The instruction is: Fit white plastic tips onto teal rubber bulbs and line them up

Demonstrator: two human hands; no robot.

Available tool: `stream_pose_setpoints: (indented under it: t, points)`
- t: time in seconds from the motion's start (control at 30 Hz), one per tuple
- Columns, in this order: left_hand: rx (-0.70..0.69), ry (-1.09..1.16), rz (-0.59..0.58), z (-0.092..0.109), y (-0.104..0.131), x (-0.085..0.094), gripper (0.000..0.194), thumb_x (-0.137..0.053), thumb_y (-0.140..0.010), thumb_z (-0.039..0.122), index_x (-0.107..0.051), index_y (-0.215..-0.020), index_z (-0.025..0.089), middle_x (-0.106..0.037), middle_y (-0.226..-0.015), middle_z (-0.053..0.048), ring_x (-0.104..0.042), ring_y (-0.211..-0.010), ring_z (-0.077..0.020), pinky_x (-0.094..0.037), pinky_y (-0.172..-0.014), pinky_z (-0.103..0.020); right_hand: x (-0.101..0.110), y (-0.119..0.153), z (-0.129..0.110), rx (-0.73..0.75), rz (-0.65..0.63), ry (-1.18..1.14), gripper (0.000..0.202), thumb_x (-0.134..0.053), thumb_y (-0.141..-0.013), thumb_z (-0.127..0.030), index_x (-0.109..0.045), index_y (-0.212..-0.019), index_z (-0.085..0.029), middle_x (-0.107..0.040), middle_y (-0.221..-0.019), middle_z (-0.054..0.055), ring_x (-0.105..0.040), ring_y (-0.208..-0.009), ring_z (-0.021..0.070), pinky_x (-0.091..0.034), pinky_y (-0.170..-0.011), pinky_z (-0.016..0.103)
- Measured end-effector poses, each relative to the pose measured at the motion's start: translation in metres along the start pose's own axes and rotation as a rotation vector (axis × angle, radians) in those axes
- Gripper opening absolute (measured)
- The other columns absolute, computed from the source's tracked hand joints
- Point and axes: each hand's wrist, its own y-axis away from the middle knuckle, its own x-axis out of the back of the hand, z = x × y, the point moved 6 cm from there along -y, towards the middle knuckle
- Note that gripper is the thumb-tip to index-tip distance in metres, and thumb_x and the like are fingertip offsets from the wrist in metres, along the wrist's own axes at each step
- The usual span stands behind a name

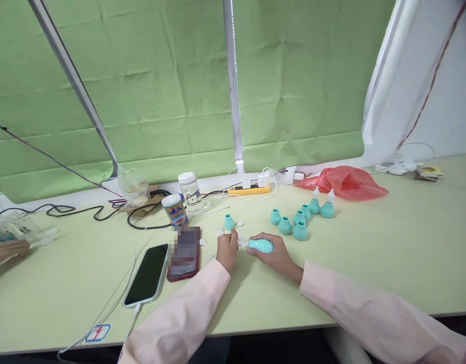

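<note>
My right hand (273,251) is wrapped round a glossy turquoise bulb (261,246), which lies sideways with its narrow end toward my left hand. My left hand (227,249) is closed in a pinch at a small clear piece (242,243) at the bulb's end. Just behind my left hand stands a small turquoise bulb (229,222) with an open neck. Several more turquoise bulbs (285,226) stand to the right, two of them with pale pointed tips (330,196). A small white tip (203,242) lies left of my left hand.
Two phones (147,275) (184,253) lie at the left, beside a printed can (175,210) and a clear jar (190,189). Behind are a yellow power strip (248,190) and red bubble wrap (344,182). Another person's hand (9,252) rests at the far left.
</note>
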Motion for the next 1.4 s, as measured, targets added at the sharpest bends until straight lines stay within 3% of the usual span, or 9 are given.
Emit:
stream_pose_setpoints:
  t: [0.23,0.47,0.7,0.8,0.87,0.97,1.1,1.23,1.4]
  points:
    - [-0.004,-0.008,0.008,0.0,-0.002,0.0,0.043,-0.026,-0.074,0.038,-0.03,-0.036,0.017,-0.029,-0.033,0.004,-0.028,-0.035,-0.0071,-0.022,-0.04,-0.021,-0.001,-0.001,-0.001,0.015,-0.012,0.004,0.021,-0.058,-0.061,-0.031,-0.056,-0.077,-0.018,-0.06,-0.076,0.003,-0.055,-0.07,0.0163,-0.045,-0.063,0.028]
    - [-0.06,-0.094,0.031,0.005,-0.008,0.008,0.044,-0.03,-0.073,0.041,-0.031,-0.037,0.016,-0.03,-0.035,0.004,-0.028,-0.037,-0.0068,-0.02,-0.041,-0.021,0.002,-0.007,-0.013,0.155,-0.13,0.086,0.016,-0.047,-0.069,-0.022,-0.052,-0.085,-0.019,-0.058,-0.081,0.002,-0.054,-0.074,0.0145,-0.043,-0.067,0.028]
    - [-0.103,0.052,-0.029,0.017,-0.002,0.007,0.036,-0.028,-0.075,0.042,-0.046,-0.059,0.015,-0.037,-0.038,0.005,-0.034,-0.038,-0.0071,-0.027,-0.044,-0.018,0.017,-0.015,-0.019,0.33,-0.005,0.297,0.025,-0.054,-0.06,-0.017,-0.051,-0.084,-0.02,-0.054,-0.075,0.004,-0.049,-0.074,0.0181,-0.042,-0.066,0.032]
    - [-0.082,0.11,-0.012,0.019,-0.001,0.01,0.035,-0.025,-0.077,0.04,-0.05,-0.074,0.015,-0.041,-0.04,0.005,-0.036,-0.039,-0.0077,-0.029,-0.044,-0.018,0.023,-0.016,-0.02,0.345,0.065,0.34,0.022,-0.053,-0.062,-0.017,-0.05,-0.083,-0.02,-0.054,-0.074,0.004,-0.048,-0.074,0.0187,-0.041,-0.065,0.033]
    - [-0.085,0.087,-0.024,0.02,-0.002,0.011,0.032,-0.028,-0.076,0.039,-0.05,-0.075,0.015,-0.044,-0.043,0.004,-0.037,-0.04,-0.0078,-0.029,-0.044,-0.018,0.025,-0.017,-0.019,0.328,0.093,0.357,0.02,-0.053,-0.063,-0.017,-0.049,-0.083,-0.02,-0.053,-0.074,0.004,-0.047,-0.074,0.0186,-0.041,-0.066,0.034]
    - [-0.151,-0.057,-0.057,0.022,-0.004,0.011,0.025,-0.036,-0.073,0.035,-0.051,-0.069,0.016,-0.046,-0.048,0.003,-0.04,-0.045,-0.0086,-0.031,-0.048,-0.019,0.027,-0.019,-0.013,0.282,0.12,0.367,0.016,-0.05,-0.065,-0.018,-0.046,-0.08,-0.02,-0.052,-0.075,0.003,-0.047,-0.074,0.0181,-0.04,-0.067,0.033]
    - [-0.327,-0.414,-0.09,0.028,-0.002,0.006,0.015,-0.042,-0.069,0.025,-0.054,-0.074,0.018,-0.051,-0.065,-0.001,-0.045,-0.063,-0.0129,-0.035,-0.06,-0.024,0.028,-0.021,0.0,0.194,0.144,0.354,0.015,-0.047,-0.067,-0.02,-0.041,-0.08,-0.02,-0.05,-0.075,0.003,-0.048,-0.071,0.0167,-0.04,-0.066,0.032]
    - [-0.486,-0.664,-0.215,0.025,0.005,-0.01,0.024,-0.048,-0.064,0.021,-0.054,-0.087,0.019,-0.048,-0.087,-0.006,-0.04,-0.084,-0.0191,-0.036,-0.072,-0.031,0.029,-0.024,0.011,0.118,0.151,0.317,0.021,-0.045,-0.068,-0.019,-0.035,-0.086,-0.019,-0.049,-0.077,0.003,-0.049,-0.071,0.0159,-0.041,-0.065,0.032]
    - [-0.508,-0.82,-0.32,0.011,0.009,-0.021,0.026,-0.051,-0.064,0.021,-0.054,-0.089,0.022,-0.04,-0.101,-0.007,-0.032,-0.094,-0.0235,-0.035,-0.074,-0.038,0.027,-0.025,0.019,0.091,0.119,0.268,0.027,-0.043,-0.067,-0.017,-0.031,-0.091,-0.019,-0.046,-0.084,0.005,-0.051,-0.073,0.0156,-0.043,-0.064,0.032]
